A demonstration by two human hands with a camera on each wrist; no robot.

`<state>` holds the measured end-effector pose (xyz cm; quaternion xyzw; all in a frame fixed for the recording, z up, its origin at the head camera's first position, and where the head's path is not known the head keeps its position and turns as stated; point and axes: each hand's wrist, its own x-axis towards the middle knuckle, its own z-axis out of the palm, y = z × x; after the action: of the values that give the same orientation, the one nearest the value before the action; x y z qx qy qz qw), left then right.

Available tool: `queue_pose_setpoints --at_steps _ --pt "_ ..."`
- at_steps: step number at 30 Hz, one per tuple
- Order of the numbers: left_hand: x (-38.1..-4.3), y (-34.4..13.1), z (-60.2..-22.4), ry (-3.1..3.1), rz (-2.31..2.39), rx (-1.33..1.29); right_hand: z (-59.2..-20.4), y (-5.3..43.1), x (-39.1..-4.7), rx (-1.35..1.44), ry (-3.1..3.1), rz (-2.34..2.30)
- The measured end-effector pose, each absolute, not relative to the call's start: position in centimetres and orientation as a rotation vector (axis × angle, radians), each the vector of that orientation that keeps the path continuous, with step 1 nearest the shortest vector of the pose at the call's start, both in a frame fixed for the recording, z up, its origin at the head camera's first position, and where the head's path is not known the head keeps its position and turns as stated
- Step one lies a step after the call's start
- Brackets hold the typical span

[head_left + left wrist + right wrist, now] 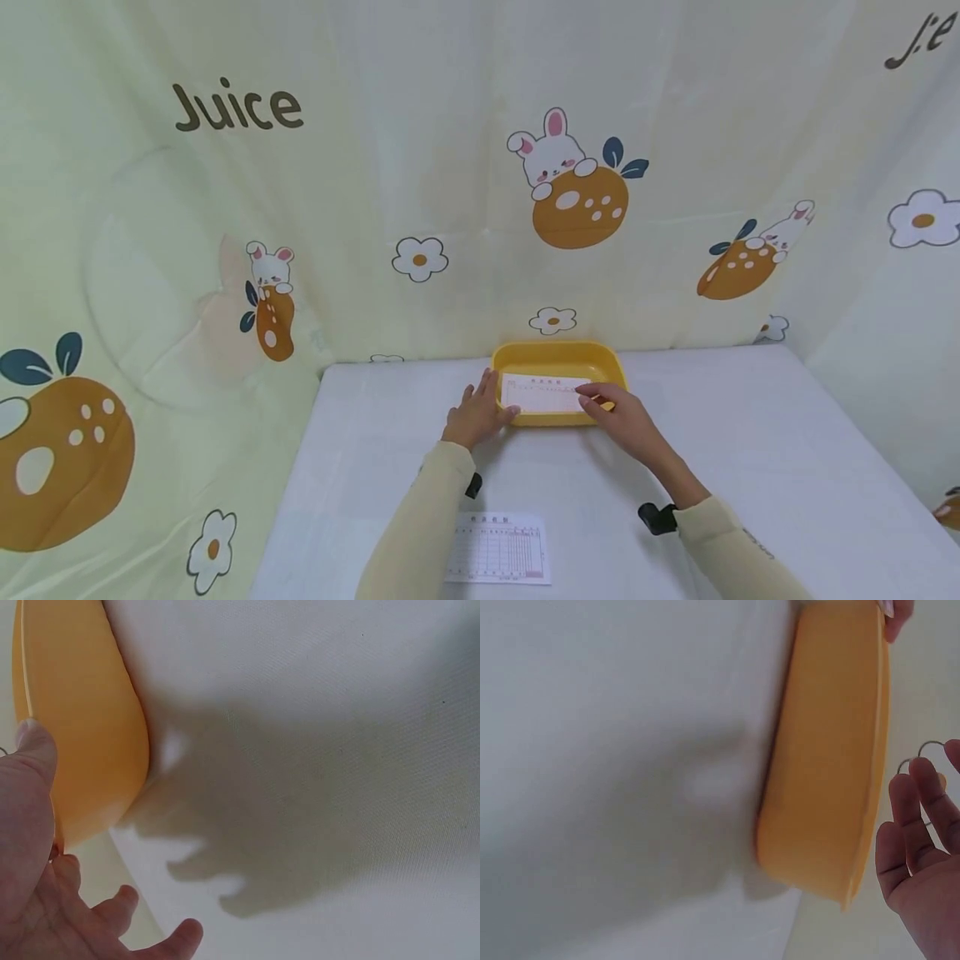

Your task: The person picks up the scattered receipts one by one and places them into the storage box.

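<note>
A yellow plastic basket (pixel 558 419) stands at the back of the table. A white printed form slip (pixel 543 398) with red lines lies in it. At the basket's left front corner, my left hand (pixel 476 412) holds it, thumb on the front rim and fingers along the left side; in the left wrist view the thumb (pixel 36 746) lies on the rim and the other fingers spread. My right hand (pixel 618 417) hovers over the right front part, bent fingertips beside the slip's right edge; the right wrist view shows its fingers (pixel 915 802) above the rim with nothing seen between them.
Another printed form slip (pixel 501 548) lies near the table's front, partly covered by the left sleeve (pixel 423 525). Behind the basket hangs a printed curtain (pixel 480 283), and more of it runs along both sides. The table (pixel 720 433) has a white cloth.
</note>
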<state>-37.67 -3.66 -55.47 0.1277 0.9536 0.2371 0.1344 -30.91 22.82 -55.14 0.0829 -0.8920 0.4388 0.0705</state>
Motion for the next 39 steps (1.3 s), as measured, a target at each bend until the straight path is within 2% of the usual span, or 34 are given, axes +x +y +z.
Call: queue_pose_setpoints --at_steps 21,39 --pt "-37.9 -3.4 -55.4 2.765 0.667 0.364 -60.6 18.9 -26.7 0.197 -2.770 1.498" --pt "-38.2 -3.5 -56.2 2.770 0.646 0.354 -63.2 16.2 -23.2 0.480 -2.814 1.337"
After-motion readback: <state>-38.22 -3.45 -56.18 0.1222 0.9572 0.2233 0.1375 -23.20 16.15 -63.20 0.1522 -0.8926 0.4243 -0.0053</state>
